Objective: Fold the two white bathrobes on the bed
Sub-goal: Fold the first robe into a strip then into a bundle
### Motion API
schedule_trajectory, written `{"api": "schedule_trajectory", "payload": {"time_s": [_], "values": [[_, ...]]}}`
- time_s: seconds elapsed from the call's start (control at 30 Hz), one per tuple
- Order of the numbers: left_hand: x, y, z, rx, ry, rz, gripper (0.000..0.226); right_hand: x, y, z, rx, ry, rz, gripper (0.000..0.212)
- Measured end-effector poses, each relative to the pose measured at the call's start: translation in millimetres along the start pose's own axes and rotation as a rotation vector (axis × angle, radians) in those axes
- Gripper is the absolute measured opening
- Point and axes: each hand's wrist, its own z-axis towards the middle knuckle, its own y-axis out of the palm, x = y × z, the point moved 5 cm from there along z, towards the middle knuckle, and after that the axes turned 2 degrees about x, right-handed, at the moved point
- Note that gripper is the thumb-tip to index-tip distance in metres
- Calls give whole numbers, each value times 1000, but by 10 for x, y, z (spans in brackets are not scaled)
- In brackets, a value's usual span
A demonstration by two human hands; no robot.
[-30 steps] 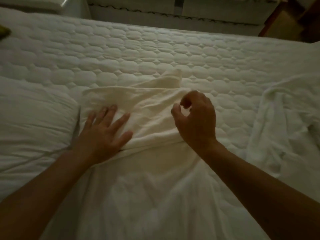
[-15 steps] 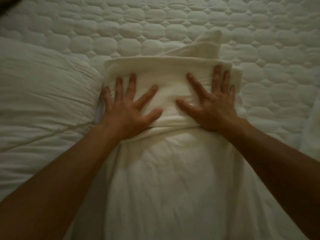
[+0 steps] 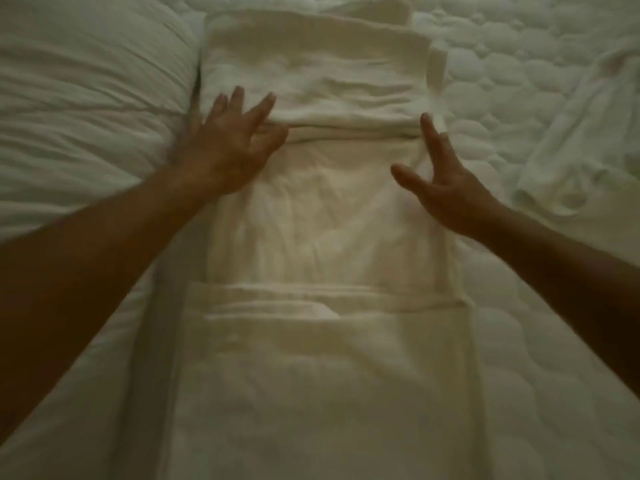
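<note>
Dim light with a warm yellow-green cast, brightest mid-frame, darker toward the near edge. The view is filled by a quilted mattress [image 3: 512, 109] with rounded stitched cells, visible right of the right-hand fingers [image 3: 431, 136] and beyond them to the top edge. Left of the left-hand fingers [image 3: 239, 100] is padded white bedding [image 3: 86, 81]. It's a pillow or duvet, can't tell which. It's creased and runs off the left edge.

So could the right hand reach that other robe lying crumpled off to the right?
Probably yes. The right hand is open at the folded robe's edge, and only bare mattress lies between it and the crumpled robe.
</note>
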Motion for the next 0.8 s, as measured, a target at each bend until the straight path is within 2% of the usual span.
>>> {"api": "schedule_trajectory", "payload": {"time_s": [0.1,0.2,0.33,0.47,0.57,0.7,0.73,0.8], "values": [[-145,121,-1302,132,-89,-297,86,115,158,-1068,120,11,271,93],[-212,375,-2528,50,-298,-518,86,317,412,-1997,125,178,275,106],[-199,526,-3576,63,-421,-851,96,537,611,-2872,108,365,322,109],[-248,587,-4113,0,-574,-898,82,709,763,-3419,50,461,432,103],[-201,582,-4194,-42,-520,-975,83,743,782,-3593,1,426,502,96],[-144,546,-4199,-155,-404,-960,90,678,714,-3651,-97,344,509,92],[-129,502,-4229,-156,-379,-966,85,653,674,-3676,-96,328,490,89],[-90,382,-4275,-178,-401,-1089,60,582,542,-3709,-64,297,468,78]]}}
